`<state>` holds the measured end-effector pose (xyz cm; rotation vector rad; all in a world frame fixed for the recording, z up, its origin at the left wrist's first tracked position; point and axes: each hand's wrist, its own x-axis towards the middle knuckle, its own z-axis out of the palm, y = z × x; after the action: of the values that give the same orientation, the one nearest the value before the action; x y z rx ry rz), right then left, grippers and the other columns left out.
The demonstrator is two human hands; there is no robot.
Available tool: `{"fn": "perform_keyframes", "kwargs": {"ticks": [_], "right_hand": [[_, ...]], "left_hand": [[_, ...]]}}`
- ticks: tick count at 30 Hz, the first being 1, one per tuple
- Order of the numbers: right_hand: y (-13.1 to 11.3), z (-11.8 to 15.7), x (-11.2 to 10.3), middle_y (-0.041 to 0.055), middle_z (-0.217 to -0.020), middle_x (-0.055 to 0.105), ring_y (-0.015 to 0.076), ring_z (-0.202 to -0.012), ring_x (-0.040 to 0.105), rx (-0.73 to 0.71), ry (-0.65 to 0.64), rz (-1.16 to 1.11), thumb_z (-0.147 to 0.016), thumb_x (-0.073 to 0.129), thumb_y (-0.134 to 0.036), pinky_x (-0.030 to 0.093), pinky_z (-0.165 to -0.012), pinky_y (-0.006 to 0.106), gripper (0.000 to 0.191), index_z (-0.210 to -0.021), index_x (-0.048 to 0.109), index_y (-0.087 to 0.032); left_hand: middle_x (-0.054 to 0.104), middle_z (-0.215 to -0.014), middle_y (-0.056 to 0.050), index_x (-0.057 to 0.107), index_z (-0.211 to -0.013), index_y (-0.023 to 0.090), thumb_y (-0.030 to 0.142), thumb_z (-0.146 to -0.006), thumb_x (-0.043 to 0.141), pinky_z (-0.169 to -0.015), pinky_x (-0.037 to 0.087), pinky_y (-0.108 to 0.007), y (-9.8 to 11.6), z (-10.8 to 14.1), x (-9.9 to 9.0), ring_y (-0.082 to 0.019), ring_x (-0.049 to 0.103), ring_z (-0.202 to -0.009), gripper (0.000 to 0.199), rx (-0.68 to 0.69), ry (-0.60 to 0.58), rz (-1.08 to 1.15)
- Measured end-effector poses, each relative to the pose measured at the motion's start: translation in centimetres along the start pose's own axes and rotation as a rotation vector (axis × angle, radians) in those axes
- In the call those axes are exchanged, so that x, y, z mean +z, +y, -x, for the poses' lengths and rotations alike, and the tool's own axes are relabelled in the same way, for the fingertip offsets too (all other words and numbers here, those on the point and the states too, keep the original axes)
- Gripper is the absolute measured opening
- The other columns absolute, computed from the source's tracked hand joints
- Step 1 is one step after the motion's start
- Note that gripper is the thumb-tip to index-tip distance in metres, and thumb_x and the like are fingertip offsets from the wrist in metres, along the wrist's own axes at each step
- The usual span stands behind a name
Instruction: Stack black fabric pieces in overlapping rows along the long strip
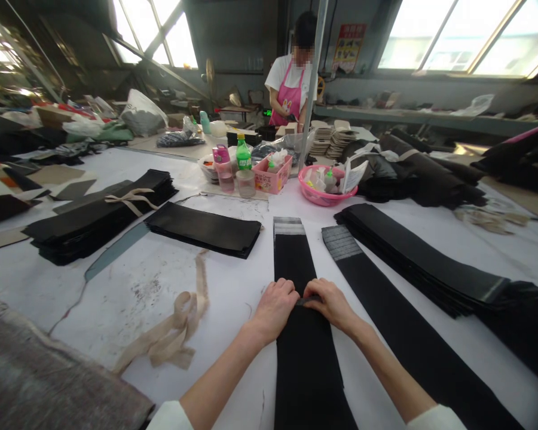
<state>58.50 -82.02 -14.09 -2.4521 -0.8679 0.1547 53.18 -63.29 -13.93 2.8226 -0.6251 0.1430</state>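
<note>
A long black fabric strip (311,364) runs away from me down the middle of the table, with a grey-striped far end. Both hands meet over it. My left hand (275,304) rests at its left side, fingers curled closed at a narrow greyish edge. From the right, my right hand (329,303) pinches the same greyish edge between thumb and fingers. Whether that edge belongs to a top layer or a separate piece, I cannot tell. Beside my right arm lies a second black strip (403,316) with a grey-lined end.
A black stack (201,228) lies left of centre, near a tied black bundle (98,218). Beige cloth tape (179,325) curls at left. More black pieces (421,257) are stacked at right. Behind stand a pink basket (327,194), a green bottle (242,154) and a person (291,89) in a pink apron.
</note>
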Motion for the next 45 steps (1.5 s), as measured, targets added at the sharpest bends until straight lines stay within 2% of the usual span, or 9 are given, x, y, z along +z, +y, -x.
{"fn": "perform_keyframes", "kwargs": {"ticks": [2,6,10,14,17,24,34,39,45], "right_hand": [[0.3,0.6,0.3,-0.0010,-0.084,0.063,0.0172,-0.084,0.056,-0.007,0.046,-0.068,-0.081,0.066,-0.018,0.042,-0.078,0.030,0.007,-0.085,0.064,-0.024],[0.9,1.4,0.7,0.0008,-0.094,0.065,0.0177,-0.090,0.058,-0.046,0.101,-0.146,-0.086,0.061,-0.016,0.045,-0.083,0.031,0.027,-0.110,0.063,-0.027],[1.1,1.5,0.9,0.0023,-0.095,0.065,0.0191,-0.091,0.057,-0.119,0.089,-0.118,-0.089,0.058,-0.022,0.047,-0.083,0.032,0.012,-0.094,0.069,-0.025],[0.8,1.7,0.9,0.0032,-0.095,0.064,0.0184,-0.090,0.056,-0.144,0.091,-0.090,-0.094,0.051,-0.024,0.048,-0.080,0.031,0.019,-0.089,0.069,-0.024],[0.4,2.0,0.8,0.0035,-0.096,0.063,0.0183,-0.091,0.055,-0.176,0.083,-0.005,-0.096,0.046,-0.024,0.047,-0.081,0.032,0.023,-0.090,0.068,-0.024],[0.1,2.3,1.1,0.0047,-0.096,0.063,0.0193,-0.094,0.054,-0.257,0.107,0.177,-0.096,0.048,-0.021,0.044,-0.083,0.035,0.019,-0.099,0.066,-0.022],[1.6,1.7,0.4,0.0035,-0.090,0.062,0.0183,-0.089,0.054,-0.248,0.047,0.093,-0.093,0.054,-0.024,0.046,-0.078,0.032,0.013,-0.096,0.066,-0.021],[1.3,1.9,0.3,0.0033,-0.090,0.062,0.0176,-0.090,0.054,-0.275,0.040,0.138,-0.096,0.049,-0.023,0.045,-0.079,0.032,0.017,-0.094,0.066,-0.021],[1.3,2.1,-0.3,0.0041,-0.094,0.062,0.0174,-0.091,0.054,-0.329,0.042,0.169,-0.095,0.050,-0.020,0.046,-0.081,0.033,0.018,-0.102,0.066,-0.022]], "left_hand": [[0.056,-0.096,-0.005,0.061,-0.095,0.020,0.016,-0.093,0.048,-0.079,0.042,-0.035,0.4,0.3,0.2,-0.021,0.050,-0.096,0.014,0.011,0.035,-0.042],[0.056,-0.094,-0.005,0.061,-0.097,0.019,0.017,-0.095,0.044,-0.079,0.043,-0.035,0.6,0.7,0.7,-0.020,0.051,-0.094,0.017,0.027,0.078,-0.067],[0.057,-0.097,-0.005,0.061,-0.099,0.020,0.018,-0.096,0.042,-0.081,0.043,-0.034,0.1,0.9,1.1,-0.019,0.052,-0.096,0.020,0.043,0.112,-0.036],[0.058,-0.097,-0.005,0.060,-0.106,0.020,0.018,-0.097,0.040,-0.081,0.043,-0.035,0.0,1.0,1.6,-0.020,0.053,-0.096,0.022,0.063,0.130,-0.052],[0.059,-0.099,-0.006,0.059,-0.109,0.019,0.016,-0.097,0.039,-0.082,0.043,-0.036,0.1,1.2,1.9,-0.021,0.053,-0.098,0.024,0.083,0.147,-0.090],[0.058,-0.098,-0.006,0.057,-0.115,0.018,0.015,-0.095,0.043,-0.081,0.045,-0.037,0.2,1.2,2.0,-0.021,0.053,-0.094,0.025,0.118,0.155,-0.140],[0.056,-0.099,-0.007,0.056,-0.117,0.018,0.016,-0.092,0.050,-0.081,0.046,-0.038,0.3,1.3,2.7,-0.022,0.053,-0.094,0.026,0.115,0.171,-0.188],[0.055,-0.096,-0.005,0.055,-0.119,0.021,0.017,-0.092,0.050,-0.081,0.046,-0.037,0.3,1.3,2.4,-0.021,0.053,-0.092,0.028,0.122,0.154,-0.181],[0.055,-0.096,-0.006,0.054,-0.121,0.021,0.017,-0.092,0.050,-0.080,0.047,-0.038,0.5,1.2,2.1,-0.022,0.053,-0.093,0.030,0.130,0.115,-0.205]]}}
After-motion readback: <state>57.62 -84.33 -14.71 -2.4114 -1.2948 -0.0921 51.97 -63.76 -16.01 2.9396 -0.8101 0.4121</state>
